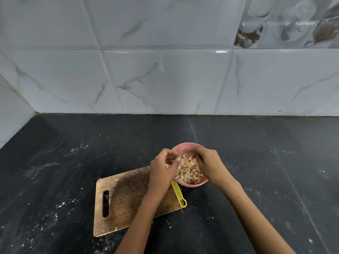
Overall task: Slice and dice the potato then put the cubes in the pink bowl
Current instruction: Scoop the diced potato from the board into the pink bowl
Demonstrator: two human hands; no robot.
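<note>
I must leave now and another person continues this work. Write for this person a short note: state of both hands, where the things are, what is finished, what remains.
Left hand: over the near-left rim of the pink bowl, fingers curled, seemingly pinching a small piece; I cannot tell for sure.
Right hand: over the bowl's right side, fingers down among the potato cubes.
Things: the bowl stands on the dark counter at the far right corner of the wooden cutting board. A yellow-handled tool lies on the board's right edge.
Done: potato diced, cubes fill the bowl, no cubes visible on the board.
Left: drop any last bits in and withdraw both hands.
</note>
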